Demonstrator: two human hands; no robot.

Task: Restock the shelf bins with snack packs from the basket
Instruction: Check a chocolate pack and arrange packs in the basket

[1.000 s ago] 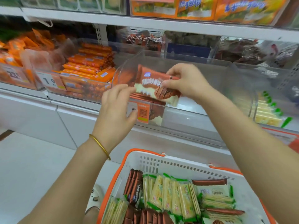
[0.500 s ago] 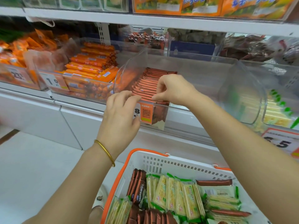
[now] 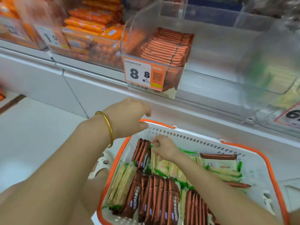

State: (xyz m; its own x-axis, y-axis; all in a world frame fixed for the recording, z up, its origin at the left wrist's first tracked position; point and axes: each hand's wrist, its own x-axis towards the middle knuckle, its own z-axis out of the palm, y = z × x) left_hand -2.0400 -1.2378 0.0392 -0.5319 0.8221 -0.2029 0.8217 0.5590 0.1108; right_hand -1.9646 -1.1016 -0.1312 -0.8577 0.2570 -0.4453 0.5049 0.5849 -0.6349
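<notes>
A clear shelf bin with an 8.8 price tag holds a row of orange-brown snack packs standing on edge. Below it sits a white basket with an orange rim, full of brown packs and green-and-cream packs. My right hand is inside the basket near its far wall, pinching the top edge of a green-and-cream pack. My left hand, with a gold bangle on the wrist, hovers over the basket's far left corner with loosely curled fingers and holds nothing.
A bin of orange sausage sticks stands left of the target bin. A blurred bin with green-yellow packs is to the right. A white cabinet front runs under the shelf. A sandalled foot is beside the basket.
The brown pack held by my right hand went into the bin. Both hands then came down from the bin to the basket, and the view tilted downward.
</notes>
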